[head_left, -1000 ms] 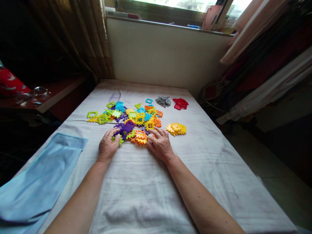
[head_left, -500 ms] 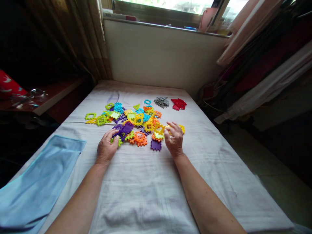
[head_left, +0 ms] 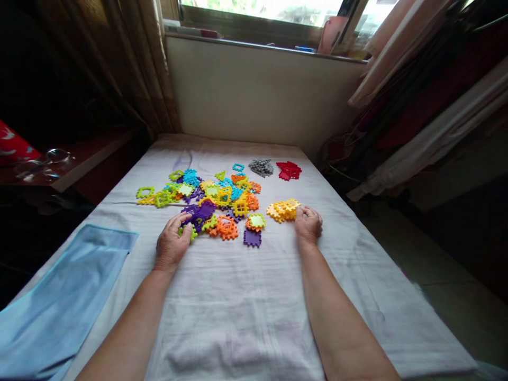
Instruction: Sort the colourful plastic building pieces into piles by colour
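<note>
Plastic interlocking pieces in many colours lie in a loose pile on the cloth-covered table. My left hand [head_left: 173, 241] rests at the pile's near left edge, fingers apart, touching purple pieces [head_left: 200, 211] and a green piece [head_left: 193, 233]. To the right, a cluster of yellow pieces [head_left: 283, 210] lies apart from the pile. My right hand [head_left: 309, 224] is at its right end, fingers curled against a yellow piece; whether it grips that piece is hard to tell. A purple square [head_left: 252, 238] lies between the hands, beside a pale green piece [head_left: 256, 220].
Grey pieces [head_left: 261, 168] and red pieces [head_left: 289, 170] form separate heaps towards the back. A blue cloth [head_left: 75, 291] covers the table's left side. Eyeglasses [head_left: 57, 155] sit on a side surface at left. Clothes hang at the right.
My right hand has moved right, and a yellow piece from the pile's right edge now lies with the other yellow ones. My left hand has barely moved.
</note>
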Demonstrator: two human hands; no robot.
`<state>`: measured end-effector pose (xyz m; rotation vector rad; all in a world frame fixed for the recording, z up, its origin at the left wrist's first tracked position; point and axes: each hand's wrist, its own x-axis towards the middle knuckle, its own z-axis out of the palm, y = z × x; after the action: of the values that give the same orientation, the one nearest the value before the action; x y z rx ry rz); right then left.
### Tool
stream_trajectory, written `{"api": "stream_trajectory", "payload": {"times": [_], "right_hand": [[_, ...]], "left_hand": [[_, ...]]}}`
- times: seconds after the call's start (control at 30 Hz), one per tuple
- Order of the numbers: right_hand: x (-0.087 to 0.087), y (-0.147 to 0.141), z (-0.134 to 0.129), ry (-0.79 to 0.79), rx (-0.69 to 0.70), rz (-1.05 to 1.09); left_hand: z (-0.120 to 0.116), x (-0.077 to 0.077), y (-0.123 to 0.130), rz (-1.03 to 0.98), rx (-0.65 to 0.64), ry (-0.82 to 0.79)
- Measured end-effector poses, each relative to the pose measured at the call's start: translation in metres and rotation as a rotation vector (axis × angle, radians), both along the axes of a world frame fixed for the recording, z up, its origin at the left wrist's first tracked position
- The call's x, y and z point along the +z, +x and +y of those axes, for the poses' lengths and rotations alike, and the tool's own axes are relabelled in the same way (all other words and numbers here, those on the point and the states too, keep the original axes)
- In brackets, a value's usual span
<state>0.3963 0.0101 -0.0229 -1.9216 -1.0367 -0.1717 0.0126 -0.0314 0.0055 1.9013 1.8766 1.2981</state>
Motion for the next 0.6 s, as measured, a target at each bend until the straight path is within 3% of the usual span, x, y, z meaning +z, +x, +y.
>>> {"api": "stream_trajectory", "payload": {"times": [0.2,0.3,0.5,0.6], "right_hand": [[0.0,0.001,-0.001,0.005,-0.021,0.026],[0.007,-0.01,-0.006,0.037,0.031,-0.035],[0.028,-0.068,-0.024,0.063,0.379,-0.244],[0.038,-0.097,-0.027,0.001,0.547,-0.309]], "left_hand": [[0.001,-0.001,0.0,-0.004,0.001,0.02],[0.001,-0.001,0.0,-0.001,-0.002,0.022],[0.001,-0.001,-0.001,-0.021,-0.01,0.011],[0.002,-0.001,-0.001,-0.036,-0.012,0.009]]}}
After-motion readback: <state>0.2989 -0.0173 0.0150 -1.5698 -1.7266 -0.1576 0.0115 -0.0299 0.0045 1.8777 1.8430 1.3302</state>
